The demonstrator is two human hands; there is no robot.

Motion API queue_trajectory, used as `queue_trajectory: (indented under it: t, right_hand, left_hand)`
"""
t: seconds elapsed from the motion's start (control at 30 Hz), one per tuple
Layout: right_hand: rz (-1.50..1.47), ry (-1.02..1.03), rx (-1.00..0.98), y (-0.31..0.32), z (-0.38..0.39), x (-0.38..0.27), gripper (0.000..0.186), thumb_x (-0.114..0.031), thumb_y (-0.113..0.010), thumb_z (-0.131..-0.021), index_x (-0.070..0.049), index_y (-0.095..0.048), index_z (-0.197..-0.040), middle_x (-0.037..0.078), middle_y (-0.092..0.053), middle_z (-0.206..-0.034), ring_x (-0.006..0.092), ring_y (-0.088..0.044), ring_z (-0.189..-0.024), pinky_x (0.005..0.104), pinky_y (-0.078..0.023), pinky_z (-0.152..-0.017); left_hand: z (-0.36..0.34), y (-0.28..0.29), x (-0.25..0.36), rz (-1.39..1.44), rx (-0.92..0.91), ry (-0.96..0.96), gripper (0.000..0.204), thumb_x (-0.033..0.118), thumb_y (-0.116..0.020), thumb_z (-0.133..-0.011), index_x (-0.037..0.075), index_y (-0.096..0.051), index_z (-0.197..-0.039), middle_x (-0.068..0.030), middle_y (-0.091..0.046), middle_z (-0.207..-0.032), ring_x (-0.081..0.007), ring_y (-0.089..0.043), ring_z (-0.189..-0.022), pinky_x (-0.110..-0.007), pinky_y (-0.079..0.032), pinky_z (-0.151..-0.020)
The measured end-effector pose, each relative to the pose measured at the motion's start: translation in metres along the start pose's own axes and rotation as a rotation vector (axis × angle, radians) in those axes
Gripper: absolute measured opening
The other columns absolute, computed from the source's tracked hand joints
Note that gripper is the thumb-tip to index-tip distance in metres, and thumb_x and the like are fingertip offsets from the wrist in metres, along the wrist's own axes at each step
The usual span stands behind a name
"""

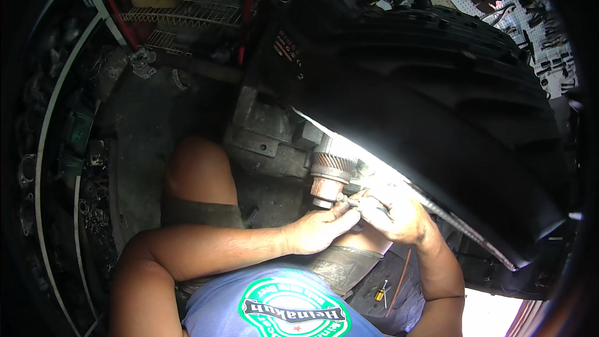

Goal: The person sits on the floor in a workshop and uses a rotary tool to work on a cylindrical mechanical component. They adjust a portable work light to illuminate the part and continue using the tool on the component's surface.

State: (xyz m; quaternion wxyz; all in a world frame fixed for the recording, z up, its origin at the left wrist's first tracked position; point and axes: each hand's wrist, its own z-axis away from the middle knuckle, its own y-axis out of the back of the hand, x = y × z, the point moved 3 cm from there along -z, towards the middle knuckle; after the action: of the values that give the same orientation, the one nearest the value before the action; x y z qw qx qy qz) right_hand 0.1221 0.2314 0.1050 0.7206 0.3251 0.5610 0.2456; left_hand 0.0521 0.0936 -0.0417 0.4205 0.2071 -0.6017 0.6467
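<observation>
My left hand [315,232] is raised below a toothed metal gear on a shaft [331,165], its fingers pinched on a small metal piece [344,200] beside the copper-coloured lower end [326,190] of that shaft. My right hand [390,215] meets it from the right with bent fingers closed around the same small piece, which they partly hide. The gear sits under a large black housing [424,100], beside a greyish metal casting [271,143]. A bright strip of light along the housing's lower edge washes out part of my right fingers.
Red-framed wire shelves [178,12] with a box stand at the back left, metal parts [97,212] along the left side. A pegboard of tools [499,19] hangs at the upper right. My bent knee [199,168] is left of the casting. A yellow-handled screwdriver [380,293] lies at the lower right.
</observation>
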Motion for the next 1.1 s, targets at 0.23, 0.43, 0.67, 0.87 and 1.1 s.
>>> queue_trajectory:
  t: [0.23, 0.43, 0.67, 0.87, 1.1]
  right_hand:
    - [-0.038, -0.16, -0.037, 0.001, -0.001, -0.014, 0.025, -0.014, -0.072, -0.097, -0.001, -0.079, -0.117, 0.015, -0.081, -0.099, 0.0264, -0.077, -0.09, 0.0385, -0.06, -0.085]
    - [-0.082, -0.173, -0.075, 0.002, -0.001, -0.009, 0.025, -0.014, -0.07, -0.098, -0.002, -0.079, -0.118, 0.015, -0.081, -0.101, 0.0264, -0.078, -0.091, 0.038, -0.061, -0.087]
    - [-0.119, -0.179, -0.085, 0.003, -0.002, -0.004, 0.025, -0.015, -0.069, -0.098, -0.003, -0.079, -0.118, 0.015, -0.081, -0.102, 0.0264, -0.078, -0.092, 0.0384, -0.061, -0.088]
    - [-0.105, -0.132, -0.074, 0.001, 0.0, -0.002, 0.026, -0.014, -0.069, -0.098, -0.002, -0.078, -0.118, 0.015, -0.081, -0.102, 0.0274, -0.078, -0.093, 0.0392, -0.061, -0.089]
    - [-0.123, -0.141, -0.1, 0.002, 0.0, 0.003, 0.026, -0.015, -0.07, -0.098, -0.002, -0.078, -0.119, 0.015, -0.081, -0.103, 0.027, -0.078, -0.093, 0.0394, -0.061, -0.089]
  left_hand:
    - [-0.003, -0.002, 0.0, 0.18, -0.006, -0.043, 0.066, 0.051, -0.046, -0.117, 0.002, -0.047, -0.162, -0.0095, -0.068, -0.143, -0.0142, -0.06, -0.135, -0.031, -0.039, -0.123]
    - [-0.004, -0.002, 0.001, 0.128, -0.015, -0.013, 0.065, 0.046, -0.051, -0.117, 0.001, -0.044, -0.163, -0.0093, -0.063, -0.148, -0.0133, -0.061, -0.134, -0.03, -0.042, -0.121]
    - [0.015, -0.004, 0.019, 0.342, -0.002, 0.13, 0.07, 0.049, -0.049, -0.117, 0.002, -0.039, -0.167, -0.0105, -0.064, -0.149, -0.0139, -0.061, -0.135, -0.03, -0.041, -0.121]
    - [0.018, -0.004, 0.024, 0.331, 0.011, 0.15, 0.073, 0.051, -0.048, -0.116, 0.002, -0.036, -0.169, -0.0115, -0.065, -0.148, -0.0139, -0.061, -0.135, -0.03, -0.041, -0.121]
    - [0.013, -0.006, 0.028, 0.261, 0.017, 0.106, 0.073, 0.051, -0.048, -0.116, 0.003, -0.034, -0.17, -0.0104, -0.065, -0.146, -0.0133, -0.061, -0.134, -0.029, -0.041, -0.121]
